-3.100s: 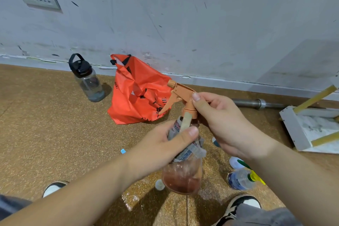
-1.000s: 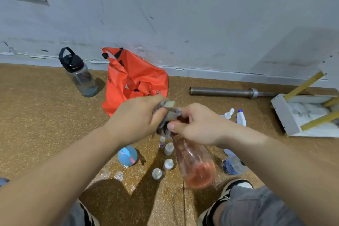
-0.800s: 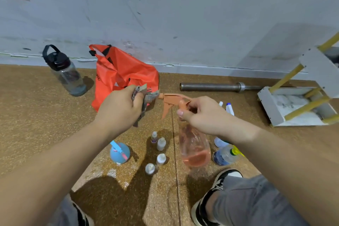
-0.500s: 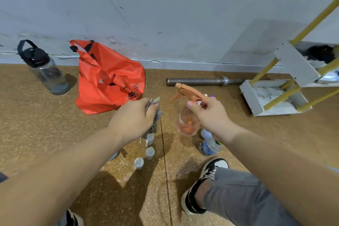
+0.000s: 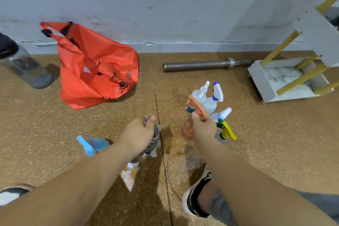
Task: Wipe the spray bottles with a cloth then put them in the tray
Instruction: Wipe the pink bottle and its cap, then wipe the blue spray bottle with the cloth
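Glossy orange plastic bag [image 5: 95, 66], dull grey metal bar [image 5: 201, 64], rough speckled floor [image 5: 55, 124], striped woven cloth [image 5: 153, 145]

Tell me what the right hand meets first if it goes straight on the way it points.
Probably the white spray bottles standing on the floor just beyond the right hand; the orange spray bottle it grips would reach them first. Height is unclear, so it might pass above them.

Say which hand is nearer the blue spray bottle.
Left. The left hand, gripping the cloth, is just right of the blue spray bottle; the right hand, holding the orange spray bottle, is farther right.
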`<action>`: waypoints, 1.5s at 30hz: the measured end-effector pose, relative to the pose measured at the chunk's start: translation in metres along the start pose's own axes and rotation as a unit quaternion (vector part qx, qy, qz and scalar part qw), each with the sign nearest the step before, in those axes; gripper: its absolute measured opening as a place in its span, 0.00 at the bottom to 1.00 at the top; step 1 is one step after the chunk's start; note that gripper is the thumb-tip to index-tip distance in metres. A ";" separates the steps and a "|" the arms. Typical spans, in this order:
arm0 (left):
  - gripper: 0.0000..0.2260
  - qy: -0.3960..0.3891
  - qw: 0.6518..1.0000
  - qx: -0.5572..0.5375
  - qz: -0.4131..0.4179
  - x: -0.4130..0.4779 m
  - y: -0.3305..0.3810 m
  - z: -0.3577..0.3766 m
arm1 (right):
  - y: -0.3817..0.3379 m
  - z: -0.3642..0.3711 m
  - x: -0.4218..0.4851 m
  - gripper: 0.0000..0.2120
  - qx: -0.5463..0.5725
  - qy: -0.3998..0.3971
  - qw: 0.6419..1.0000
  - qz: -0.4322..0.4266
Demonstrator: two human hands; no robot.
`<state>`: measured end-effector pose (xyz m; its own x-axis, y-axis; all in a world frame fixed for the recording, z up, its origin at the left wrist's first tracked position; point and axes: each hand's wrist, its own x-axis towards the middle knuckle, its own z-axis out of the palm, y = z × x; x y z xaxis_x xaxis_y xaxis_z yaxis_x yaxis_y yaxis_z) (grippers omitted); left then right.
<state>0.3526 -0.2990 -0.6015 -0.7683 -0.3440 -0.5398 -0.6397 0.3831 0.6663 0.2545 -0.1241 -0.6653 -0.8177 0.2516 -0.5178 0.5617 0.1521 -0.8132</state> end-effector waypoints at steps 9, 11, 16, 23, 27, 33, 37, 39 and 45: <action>0.33 -0.043 0.996 -0.061 -0.052 0.028 -0.006 0.029 | 0.027 0.013 0.042 0.04 0.048 0.062 0.997 0.015; 0.36 -0.052 0.993 -0.090 -0.050 0.027 -0.008 0.031 | 0.032 0.012 0.043 0.05 0.043 0.054 0.998 0.003; 0.36 -0.048 0.988 -0.136 -0.049 0.018 -0.014 0.031 | 0.049 0.012 0.041 0.10 0.080 0.098 0.990 0.071; 0.34 -0.021 0.986 -0.161 -0.027 -0.010 -0.021 0.023 | 0.052 0.019 0.012 0.25 -0.011 0.029 0.988 0.149; 0.22 -0.018 0.991 -0.134 -0.024 -0.040 -0.028 0.006 | 0.042 0.032 -0.027 0.16 -0.099 -0.133 0.971 0.174; 0.09 0.076 0.989 -0.115 -0.057 -0.067 -0.092 -0.035 | 0.023 0.070 -0.092 0.10 -0.179 -0.249 0.949 0.067; 0.14 0.100 0.976 -0.156 -0.116 -0.075 -0.132 -0.060 | 0.016 0.106 -0.125 0.12 -0.212 -0.305 0.928 0.031; 0.15 0.102 0.967 -0.174 -0.157 -0.068 -0.155 -0.064 | 0.016 0.119 -0.135 0.13 -0.229 -0.328 0.917 0.017; 0.19 0.136 0.956 -0.118 -0.233 -0.036 -0.164 -0.069 | 0.039 0.146 -0.124 0.16 -0.255 -0.352 0.901 0.015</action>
<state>0.4861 -0.4085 -0.6557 -0.3464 -0.6529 -0.6736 -0.8634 -0.0588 0.5010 0.3587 -0.2892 -0.6716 -0.5786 -0.3775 -0.7230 0.4231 0.6189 -0.6618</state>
